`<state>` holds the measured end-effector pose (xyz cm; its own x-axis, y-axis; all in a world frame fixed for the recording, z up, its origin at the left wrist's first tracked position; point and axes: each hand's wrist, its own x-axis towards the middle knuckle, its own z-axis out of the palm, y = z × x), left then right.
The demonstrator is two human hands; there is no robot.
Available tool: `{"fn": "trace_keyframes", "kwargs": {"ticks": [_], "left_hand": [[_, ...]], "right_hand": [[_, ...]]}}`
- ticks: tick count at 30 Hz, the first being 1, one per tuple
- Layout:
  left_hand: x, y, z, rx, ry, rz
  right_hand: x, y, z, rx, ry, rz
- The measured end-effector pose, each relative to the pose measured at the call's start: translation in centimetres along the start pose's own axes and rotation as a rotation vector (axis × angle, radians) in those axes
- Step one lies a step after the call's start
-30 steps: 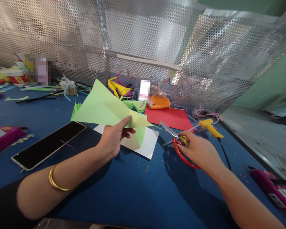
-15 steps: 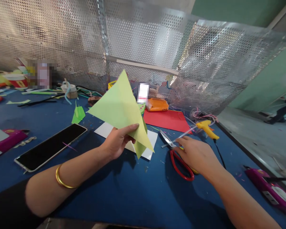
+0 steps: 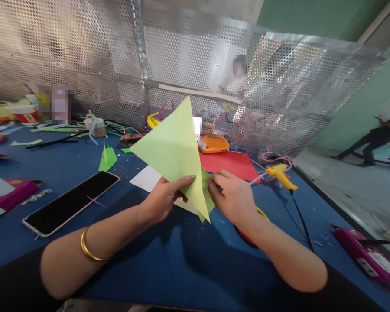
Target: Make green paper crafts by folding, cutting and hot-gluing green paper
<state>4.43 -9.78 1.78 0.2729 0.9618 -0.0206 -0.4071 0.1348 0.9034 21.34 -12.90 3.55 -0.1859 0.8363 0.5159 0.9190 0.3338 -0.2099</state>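
Note:
A folded sheet of light green paper (image 3: 172,147), coming to points at top and bottom, stands up off the table in front of me. My left hand (image 3: 164,197) grips it low down, thumb across the front and fingers behind. At its right edge, my right hand (image 3: 232,197) has its fingertips closed on the back flap. Below the right wrist lie scissors with a red handle (image 3: 247,239), largely covered by my forearm. White paper (image 3: 146,178) lies flat under the folded sheet, partly hidden by it.
Red paper (image 3: 230,164) and an orange case (image 3: 214,144) lie behind. A yellow glue gun (image 3: 282,175) with a black cord is at right. At left are a phone (image 3: 71,203) and a green paper scrap (image 3: 108,158). A perforated metal screen (image 3: 195,56) borders the table's back.
My right hand has moved from the scissors up and left onto the paper's right edge. The paper has shifted slightly right and turned in my left hand.

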Motion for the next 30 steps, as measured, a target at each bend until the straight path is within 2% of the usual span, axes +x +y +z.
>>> {"fn": "trace_keyframes", "kwargs": {"ticks": [6,11,14,16,19,22,24,27,28,30], "left_hand": [[-0.4,0.3,0.4,0.017,0.025,-0.063],[0.2,0.4,0.1,-0.011,0.111,-0.020],[0.4,0.2,0.0,-0.014,0.140,0.080],[0.3,0.1,0.0,0.016,0.130,0.130],[-0.1,0.4,0.0,0.124,0.110,0.117],[-0.5,0.8,0.1,0.244,0.094,0.094],[-0.6,0.9,0.2,0.324,0.109,0.125],[-0.6,0.8,0.3,0.373,0.133,0.159],[-0.6,0.7,0.2,0.382,0.127,0.158],[-0.6,0.4,0.1,0.432,0.108,0.160]], "right_hand": [[-0.3,0.7,-0.7,-0.057,0.053,-0.039],[-0.2,1.3,-1.4,-0.084,0.115,-0.010],[0.2,1.9,-2.0,0.065,0.148,0.062],[0.5,2.2,-2.3,0.214,0.122,0.112],[0.7,2.6,-2.3,0.431,0.021,0.171],[0.7,2.8,-2.0,0.543,-0.047,0.194],[0.6,2.8,-2.1,0.509,0.044,0.192],[0.2,2.5,-2.8,0.357,0.312,0.119],[0.1,2.3,-3.1,0.345,0.354,0.095],[-0.3,1.7,-3.5,0.425,0.306,0.104]]}}
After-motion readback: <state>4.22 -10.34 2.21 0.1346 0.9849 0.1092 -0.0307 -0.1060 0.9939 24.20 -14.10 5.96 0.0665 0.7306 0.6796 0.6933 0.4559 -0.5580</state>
